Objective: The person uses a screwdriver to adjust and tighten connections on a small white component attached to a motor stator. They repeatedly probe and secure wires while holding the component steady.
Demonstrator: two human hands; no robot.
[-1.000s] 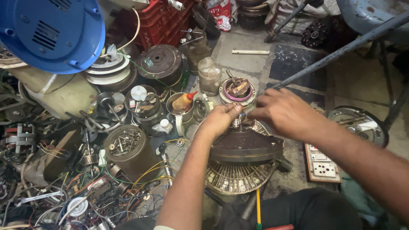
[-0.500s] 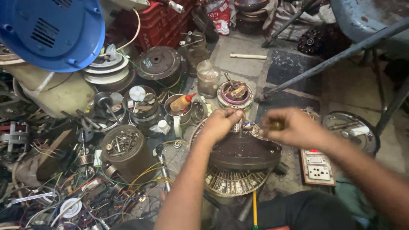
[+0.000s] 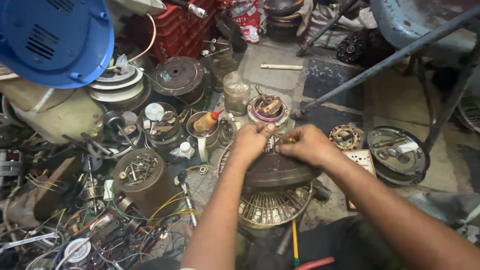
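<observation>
- Sat on the floor amid parts: dark round motor housing over a ribbed winding core, directly below both hands, flat face up.
- Left hand curled shut at the housing's far rim, pinching something too small to identify.
- Right hand closed likewise, touching the left, gripping a thin brass-coloured piece pointing left.
- Equally near, both hands; contact point hidden behind knuckles.
- Beyond the fingers: copper-wound stator, unclear in detail.
</observation>
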